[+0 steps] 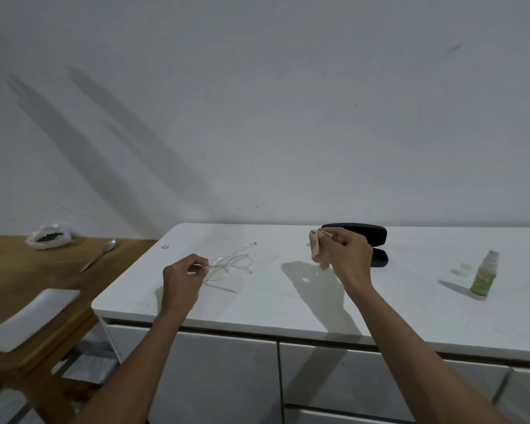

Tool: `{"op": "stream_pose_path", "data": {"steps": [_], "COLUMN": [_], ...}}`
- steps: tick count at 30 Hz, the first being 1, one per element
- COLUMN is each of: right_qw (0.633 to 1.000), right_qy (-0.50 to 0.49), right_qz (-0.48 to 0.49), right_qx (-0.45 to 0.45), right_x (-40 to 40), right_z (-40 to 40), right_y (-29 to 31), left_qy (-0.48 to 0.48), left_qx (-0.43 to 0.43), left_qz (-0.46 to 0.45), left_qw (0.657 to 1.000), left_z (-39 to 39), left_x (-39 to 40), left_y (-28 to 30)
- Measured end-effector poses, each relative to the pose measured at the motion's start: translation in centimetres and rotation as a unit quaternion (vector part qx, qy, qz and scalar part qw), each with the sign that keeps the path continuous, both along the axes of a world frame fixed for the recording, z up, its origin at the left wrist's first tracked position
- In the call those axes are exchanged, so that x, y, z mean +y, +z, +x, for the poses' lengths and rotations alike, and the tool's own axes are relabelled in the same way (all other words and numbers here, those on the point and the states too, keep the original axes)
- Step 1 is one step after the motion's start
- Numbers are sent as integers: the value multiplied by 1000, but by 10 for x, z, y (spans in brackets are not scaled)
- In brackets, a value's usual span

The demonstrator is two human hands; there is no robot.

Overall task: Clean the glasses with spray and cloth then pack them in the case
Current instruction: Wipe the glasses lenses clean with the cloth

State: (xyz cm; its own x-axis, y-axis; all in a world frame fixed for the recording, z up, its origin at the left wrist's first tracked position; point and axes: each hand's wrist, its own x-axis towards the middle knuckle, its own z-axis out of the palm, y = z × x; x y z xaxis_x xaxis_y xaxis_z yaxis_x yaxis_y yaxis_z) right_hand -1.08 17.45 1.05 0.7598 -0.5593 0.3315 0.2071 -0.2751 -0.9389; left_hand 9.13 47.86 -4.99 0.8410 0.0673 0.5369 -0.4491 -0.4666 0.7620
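Note:
Clear-framed glasses rest low over the white counter, arms unfolded. My left hand pinches their near rim. My right hand is raised further right, fingers closed on a small beige cloth that hangs down from them. Behind that hand lies the black glasses case, open, partly hidden by the hand. A small spray bottle with a green label stands upright at the right side of the counter, its clear cap lying just left of it.
A wooden table adjoins the counter on the left, carrying a plastic bag, a spoon and a white rectangular dish. A white wall rises behind. Drawers run below the counter's front edge.

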Motion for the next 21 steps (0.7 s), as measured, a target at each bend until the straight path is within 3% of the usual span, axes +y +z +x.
{"op": "stream_pose_path", "data": {"steps": [4, 9, 16, 21], "right_qw": [1000, 1000, 1000, 1000], "right_qy": [-11, -11, -5, 11], "right_qz": [13, 14, 15, 13], "right_qx": [-3, 0, -5, 6], "right_x": [-6, -8, -6, -7], "right_z": [-6, -13, -18, -24], "right_y": [9, 15, 22, 34], "left_qy": [1, -8, -9, 30], "left_qx": [-37, -82, -115, -158], "left_qz": [6, 100, 148, 168], "left_qw": [999, 992, 982, 973], "left_z": [-2, -4, -6, -14], "left_x": [2, 6, 7, 9], "left_y": [-1, -3, 1, 14]}}
